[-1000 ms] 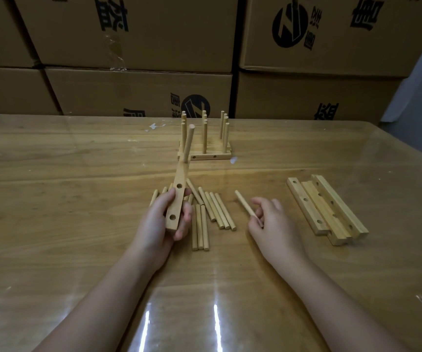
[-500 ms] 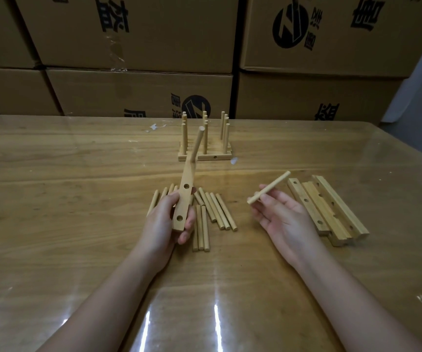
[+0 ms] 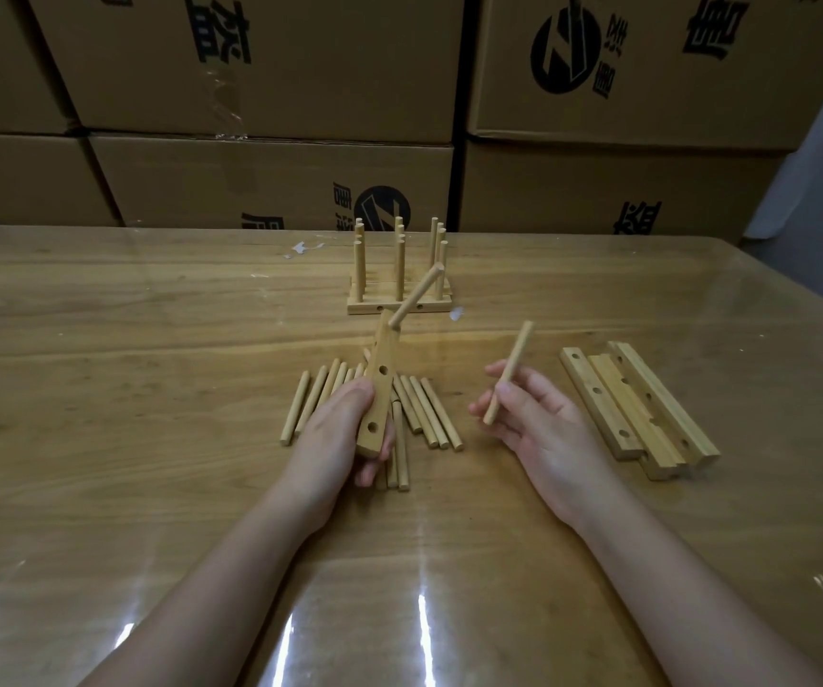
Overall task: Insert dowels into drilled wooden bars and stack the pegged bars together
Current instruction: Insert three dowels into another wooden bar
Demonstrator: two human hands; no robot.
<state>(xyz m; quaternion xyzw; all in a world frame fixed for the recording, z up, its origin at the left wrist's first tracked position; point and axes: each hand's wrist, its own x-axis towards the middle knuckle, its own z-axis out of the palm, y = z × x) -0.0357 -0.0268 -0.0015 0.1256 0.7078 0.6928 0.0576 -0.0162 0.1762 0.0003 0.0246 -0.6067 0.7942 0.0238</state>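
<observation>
Right hand (image 3: pixel 538 423) now pinches fresh dowel (image 3: pixel 513 359), lifted off pile (image 3: pixel 429 414), swung toward bar (image 3: pixel 378 394) gripped in left hand (image 3: pixel 345 428); middle hole next, guessing.

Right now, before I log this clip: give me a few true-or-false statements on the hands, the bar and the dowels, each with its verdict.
1. The left hand grips a drilled bar with one dowel set in its far end. True.
2. The right hand holds nothing. False: it holds a loose dowel.
3. The held bar's two other holes are empty. True.
4. The spare bars lie left of both hands. False: they lie on the table to the right.
5. The pegged stack stands beyond the dowel pile. True.
</observation>
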